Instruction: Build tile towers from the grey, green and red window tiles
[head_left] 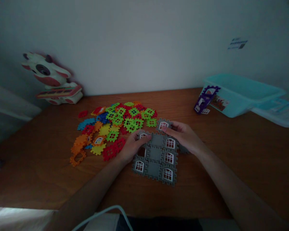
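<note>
Grey interlocking tiles form a panel (156, 158) at frame centre on the wooden table (231, 150). The left hand (131, 148) rests curled on its left edge, hiding tiles beneath. The right hand (185, 136) pinches a loose grey window tile (164, 124) at the panel's top; dim light blurs details.
</note>
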Action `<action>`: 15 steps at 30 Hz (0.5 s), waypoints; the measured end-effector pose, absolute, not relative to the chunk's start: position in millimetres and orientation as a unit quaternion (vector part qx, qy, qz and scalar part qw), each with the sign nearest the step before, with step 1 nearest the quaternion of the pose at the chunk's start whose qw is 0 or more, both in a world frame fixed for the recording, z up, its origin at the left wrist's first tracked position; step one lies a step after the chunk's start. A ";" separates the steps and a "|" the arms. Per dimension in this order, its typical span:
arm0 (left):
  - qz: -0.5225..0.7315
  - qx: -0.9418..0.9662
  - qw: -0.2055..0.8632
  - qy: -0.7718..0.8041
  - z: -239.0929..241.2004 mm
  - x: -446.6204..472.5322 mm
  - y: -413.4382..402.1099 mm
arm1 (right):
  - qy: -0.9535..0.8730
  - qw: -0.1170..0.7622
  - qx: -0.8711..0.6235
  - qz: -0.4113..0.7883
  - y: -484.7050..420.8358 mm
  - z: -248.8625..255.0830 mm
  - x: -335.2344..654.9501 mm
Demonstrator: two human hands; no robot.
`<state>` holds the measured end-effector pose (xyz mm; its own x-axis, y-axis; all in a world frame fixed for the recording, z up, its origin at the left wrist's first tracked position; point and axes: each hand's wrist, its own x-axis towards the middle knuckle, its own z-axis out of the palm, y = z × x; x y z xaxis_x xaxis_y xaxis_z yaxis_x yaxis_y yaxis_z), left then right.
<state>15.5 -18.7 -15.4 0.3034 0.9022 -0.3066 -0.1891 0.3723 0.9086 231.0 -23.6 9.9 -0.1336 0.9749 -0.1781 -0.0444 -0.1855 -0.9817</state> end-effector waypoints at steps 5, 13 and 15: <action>0.348 0.425 0.718 0.427 -13.4 15.1 -20.7 | -0.515 0.393 -0.483 0.589 -27.6 8.9 225.4; 0.335 0.385 0.745 0.430 -12.3 11.5 -15.7 | -0.544 0.391 -0.496 0.552 -31.3 10.5 220.6; 0.333 0.376 0.747 0.435 -10.2 11.1 -15.3 | -0.564 0.386 -0.508 0.525 -32.3 8.3 219.1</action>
